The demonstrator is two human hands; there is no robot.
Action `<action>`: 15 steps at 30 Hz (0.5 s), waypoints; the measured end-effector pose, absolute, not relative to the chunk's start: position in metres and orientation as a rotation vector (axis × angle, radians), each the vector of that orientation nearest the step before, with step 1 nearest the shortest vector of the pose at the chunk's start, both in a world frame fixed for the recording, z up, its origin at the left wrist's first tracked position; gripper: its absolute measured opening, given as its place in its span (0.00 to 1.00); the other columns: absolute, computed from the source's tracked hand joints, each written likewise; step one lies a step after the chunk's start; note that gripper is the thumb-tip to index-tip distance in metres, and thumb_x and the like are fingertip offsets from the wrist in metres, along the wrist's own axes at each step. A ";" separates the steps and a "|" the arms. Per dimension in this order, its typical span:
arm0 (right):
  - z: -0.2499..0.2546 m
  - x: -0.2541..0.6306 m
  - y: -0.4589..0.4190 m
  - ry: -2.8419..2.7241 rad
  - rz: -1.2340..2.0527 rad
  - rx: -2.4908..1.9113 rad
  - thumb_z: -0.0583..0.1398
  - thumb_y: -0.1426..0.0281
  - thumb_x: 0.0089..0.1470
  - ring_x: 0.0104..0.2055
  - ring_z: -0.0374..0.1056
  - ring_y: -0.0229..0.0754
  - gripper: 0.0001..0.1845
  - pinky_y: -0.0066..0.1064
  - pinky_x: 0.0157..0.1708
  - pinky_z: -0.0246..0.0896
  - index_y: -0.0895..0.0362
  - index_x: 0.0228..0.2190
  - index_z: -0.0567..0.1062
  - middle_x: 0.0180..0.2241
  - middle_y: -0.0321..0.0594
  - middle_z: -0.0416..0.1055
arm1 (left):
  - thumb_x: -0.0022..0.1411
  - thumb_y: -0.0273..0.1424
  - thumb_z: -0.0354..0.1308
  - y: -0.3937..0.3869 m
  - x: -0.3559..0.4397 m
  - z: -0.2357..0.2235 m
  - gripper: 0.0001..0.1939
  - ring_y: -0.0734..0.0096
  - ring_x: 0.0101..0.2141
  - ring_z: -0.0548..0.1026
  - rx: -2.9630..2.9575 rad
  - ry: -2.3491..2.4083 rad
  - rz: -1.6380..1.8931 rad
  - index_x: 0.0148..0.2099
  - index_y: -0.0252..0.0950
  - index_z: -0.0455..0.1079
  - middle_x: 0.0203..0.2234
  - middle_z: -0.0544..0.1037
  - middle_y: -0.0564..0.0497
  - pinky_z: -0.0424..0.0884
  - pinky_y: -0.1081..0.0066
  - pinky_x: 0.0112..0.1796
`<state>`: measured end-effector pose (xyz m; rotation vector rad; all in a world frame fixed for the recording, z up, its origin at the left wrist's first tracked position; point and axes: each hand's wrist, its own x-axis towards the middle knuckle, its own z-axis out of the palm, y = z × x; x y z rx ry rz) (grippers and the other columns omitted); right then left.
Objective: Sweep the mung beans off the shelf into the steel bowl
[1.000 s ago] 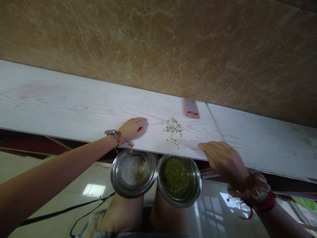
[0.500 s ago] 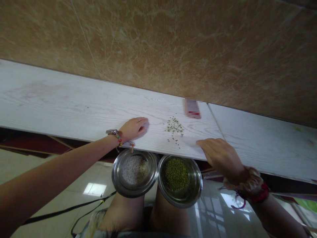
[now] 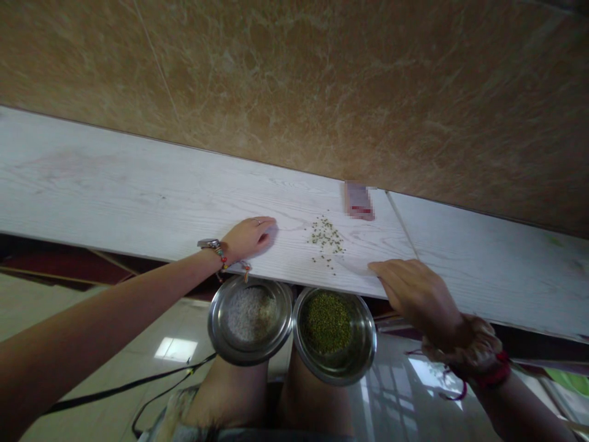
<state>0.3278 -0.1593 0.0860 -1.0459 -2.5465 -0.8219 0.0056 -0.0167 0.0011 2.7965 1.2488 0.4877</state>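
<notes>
My left hand (image 3: 248,238) rests on the white wooden board (image 3: 151,199), fingers loosely bent and thumb apart, with nothing visible in it. Small green mung beans (image 3: 326,236) lie scattered on the board between my hands. To their right, my right hand (image 3: 416,288) is closed with the fingers together. A thin, pale, see-through piece (image 3: 356,265) seems to stick out from its fingertips towards the beans; its kind is unclear. Below the board's edge, a steel bowl (image 3: 216,344) holds white grains like rice, and another steel bowl (image 3: 367,356) holds more mung beans.
A small pixelated packet-like object (image 3: 359,200) lies behind the beans by the brown marbled wall (image 3: 285,86). Both bowls sit over my knees, against the board's front edge. A black strap (image 3: 124,388) hangs at lower left above the tiled floor (image 3: 105,331).
My right hand shifts slightly left, then back right, staying near the board's front edge. A few beans at the right of the scatter have moved slightly. My left hand stays put.
</notes>
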 end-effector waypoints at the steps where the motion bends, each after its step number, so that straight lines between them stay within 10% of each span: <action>1: 0.085 0.327 -0.159 -2.544 -0.814 -1.046 0.50 0.82 0.56 0.29 0.68 0.40 0.14 0.32 0.30 0.60 0.63 0.34 0.75 0.29 0.44 0.77 | 0.61 0.29 0.47 -0.017 0.006 0.001 0.20 0.61 0.52 0.71 2.799 1.249 0.488 0.54 0.32 0.67 0.52 0.73 0.43 0.67 0.61 0.53; 15: 0.091 0.321 -0.166 -2.601 -0.717 -0.976 0.49 0.82 0.57 0.29 0.67 0.39 0.15 0.31 0.30 0.60 0.64 0.34 0.74 0.29 0.45 0.76 | 0.61 0.30 0.46 -0.017 0.006 0.001 0.20 0.60 0.52 0.71 2.799 1.252 0.471 0.54 0.32 0.67 0.53 0.73 0.42 0.67 0.61 0.53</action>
